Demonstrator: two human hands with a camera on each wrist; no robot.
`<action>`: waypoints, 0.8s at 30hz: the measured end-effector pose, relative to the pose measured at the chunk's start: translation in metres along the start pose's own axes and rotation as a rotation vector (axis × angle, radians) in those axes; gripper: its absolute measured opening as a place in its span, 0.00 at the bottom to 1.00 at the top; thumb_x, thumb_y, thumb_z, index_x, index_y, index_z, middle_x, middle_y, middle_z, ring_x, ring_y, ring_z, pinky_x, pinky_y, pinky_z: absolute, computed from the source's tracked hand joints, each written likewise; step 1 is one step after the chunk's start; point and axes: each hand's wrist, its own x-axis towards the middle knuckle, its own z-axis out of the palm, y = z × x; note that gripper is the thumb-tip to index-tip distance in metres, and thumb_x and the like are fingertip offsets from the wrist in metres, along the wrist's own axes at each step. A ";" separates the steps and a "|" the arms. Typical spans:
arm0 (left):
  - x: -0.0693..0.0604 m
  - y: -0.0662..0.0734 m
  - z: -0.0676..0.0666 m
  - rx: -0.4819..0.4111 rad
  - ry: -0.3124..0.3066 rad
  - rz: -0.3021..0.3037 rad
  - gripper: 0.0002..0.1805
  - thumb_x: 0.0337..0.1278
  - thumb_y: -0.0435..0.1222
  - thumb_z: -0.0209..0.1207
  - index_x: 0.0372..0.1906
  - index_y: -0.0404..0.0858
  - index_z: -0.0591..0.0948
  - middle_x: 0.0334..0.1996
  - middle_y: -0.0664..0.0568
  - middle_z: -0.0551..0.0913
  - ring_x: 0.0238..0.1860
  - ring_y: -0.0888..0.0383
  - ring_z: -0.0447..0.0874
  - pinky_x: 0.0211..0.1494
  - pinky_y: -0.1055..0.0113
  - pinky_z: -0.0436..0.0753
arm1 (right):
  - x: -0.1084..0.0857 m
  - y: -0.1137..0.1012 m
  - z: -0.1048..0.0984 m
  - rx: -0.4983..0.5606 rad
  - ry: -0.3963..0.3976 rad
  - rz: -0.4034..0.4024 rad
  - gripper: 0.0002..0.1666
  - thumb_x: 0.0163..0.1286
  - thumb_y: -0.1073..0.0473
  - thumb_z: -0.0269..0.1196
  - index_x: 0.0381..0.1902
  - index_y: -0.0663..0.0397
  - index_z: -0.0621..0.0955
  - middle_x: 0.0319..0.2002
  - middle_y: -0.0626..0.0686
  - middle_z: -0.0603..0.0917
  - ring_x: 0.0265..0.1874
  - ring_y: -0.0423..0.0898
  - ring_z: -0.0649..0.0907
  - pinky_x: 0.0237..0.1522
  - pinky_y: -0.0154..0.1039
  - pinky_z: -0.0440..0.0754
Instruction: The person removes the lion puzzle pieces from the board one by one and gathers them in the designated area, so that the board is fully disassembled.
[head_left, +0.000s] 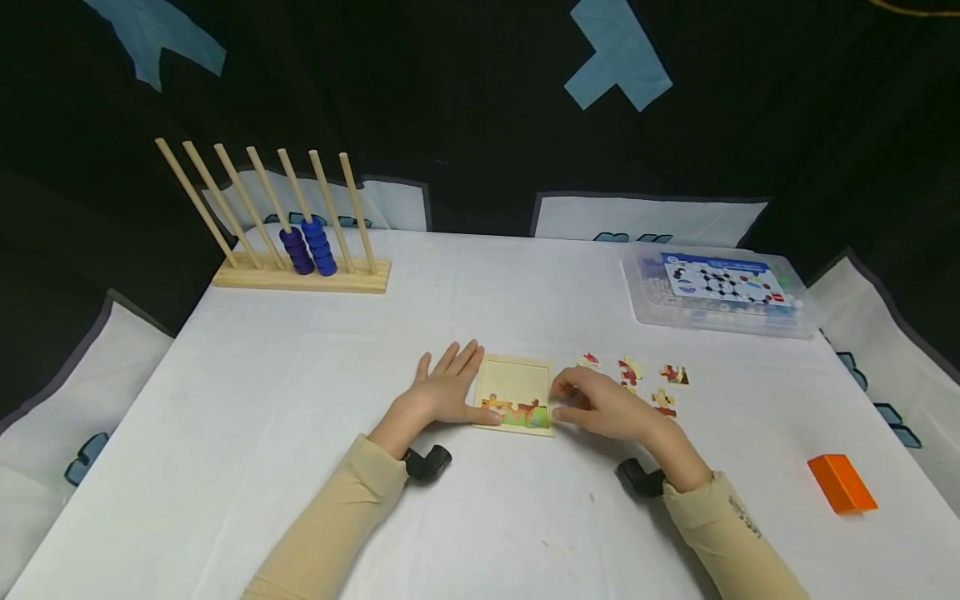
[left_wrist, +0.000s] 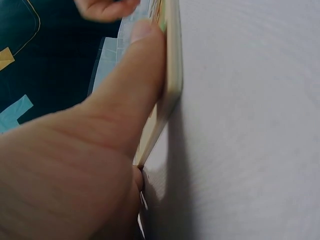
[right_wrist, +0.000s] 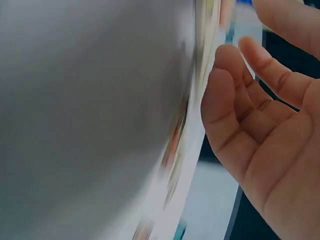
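A square wooden puzzle tray [head_left: 514, 379] lies on the table, its lower part filled with picture pieces [head_left: 517, 412]. My left hand [head_left: 444, 392] rests at the tray's left side, fingers spread and thumb over the lower left corner; in the left wrist view the thumb [left_wrist: 135, 80] lies along the tray's edge [left_wrist: 174, 55]. At the right edge is my right hand [head_left: 603, 404], fingers loosely bent with nothing between them; the right wrist view shows the hand [right_wrist: 270, 125] holding nothing. Loose puzzle pieces [head_left: 673, 374] lie beyond and right of it, some partly hidden.
A wooden peg rack [head_left: 300, 282] with purple and blue beads stands at the back left. A clear plastic box [head_left: 716, 292] with a printed label sits at the back right. An orange block [head_left: 842, 483] lies toward the right edge of the white table [head_left: 225, 433].
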 end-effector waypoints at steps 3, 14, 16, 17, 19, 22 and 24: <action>0.000 0.000 0.000 0.005 0.007 0.000 0.59 0.41 0.66 0.55 0.71 0.40 0.41 0.71 0.50 0.36 0.69 0.50 0.29 0.63 0.43 0.32 | 0.017 -0.016 0.013 -0.039 -0.035 -0.062 0.21 0.62 0.55 0.62 0.50 0.58 0.73 0.40 0.52 0.75 0.27 0.40 0.72 0.31 0.34 0.73; 0.000 -0.002 0.001 0.017 -0.024 0.003 0.65 0.32 0.72 0.54 0.71 0.42 0.38 0.71 0.52 0.32 0.69 0.51 0.26 0.62 0.42 0.30 | 0.043 -0.038 0.035 -0.110 -0.120 -0.132 0.35 0.64 0.50 0.59 0.63 0.62 0.65 0.44 0.51 0.73 0.27 0.38 0.71 0.30 0.32 0.72; 0.000 -0.003 0.000 0.011 -0.030 0.008 0.67 0.31 0.71 0.56 0.71 0.42 0.37 0.71 0.52 0.32 0.69 0.51 0.25 0.61 0.40 0.28 | 0.044 -0.037 0.035 -0.110 -0.137 -0.130 0.35 0.63 0.50 0.60 0.63 0.63 0.66 0.44 0.52 0.72 0.27 0.38 0.71 0.30 0.32 0.71; -0.001 -0.004 0.000 0.014 -0.033 0.011 0.67 0.30 0.71 0.57 0.71 0.42 0.36 0.70 0.52 0.31 0.69 0.51 0.24 0.60 0.40 0.28 | 0.044 -0.037 0.036 -0.110 -0.145 -0.129 0.35 0.62 0.51 0.61 0.62 0.63 0.67 0.45 0.52 0.72 0.27 0.38 0.70 0.30 0.32 0.71; -0.001 -0.005 0.000 0.018 -0.033 0.020 0.69 0.28 0.71 0.59 0.71 0.42 0.36 0.70 0.52 0.30 0.68 0.52 0.23 0.59 0.39 0.27 | 0.045 -0.037 0.036 -0.107 -0.162 -0.125 0.35 0.61 0.52 0.63 0.62 0.63 0.67 0.46 0.52 0.71 0.27 0.38 0.70 0.29 0.32 0.71; -0.002 -0.006 0.002 0.028 -0.014 0.040 0.71 0.25 0.71 0.60 0.71 0.42 0.35 0.70 0.52 0.30 0.68 0.51 0.24 0.59 0.39 0.26 | 0.045 -0.038 0.037 -0.101 -0.177 -0.116 0.34 0.60 0.55 0.64 0.61 0.63 0.68 0.46 0.52 0.70 0.26 0.38 0.69 0.29 0.32 0.70; -0.002 -0.009 0.006 0.026 0.031 0.065 0.70 0.24 0.72 0.59 0.71 0.41 0.37 0.71 0.52 0.32 0.69 0.51 0.26 0.59 0.38 0.26 | 0.045 -0.038 0.039 -0.099 -0.174 -0.107 0.33 0.59 0.56 0.64 0.61 0.62 0.69 0.46 0.52 0.70 0.25 0.38 0.69 0.29 0.32 0.70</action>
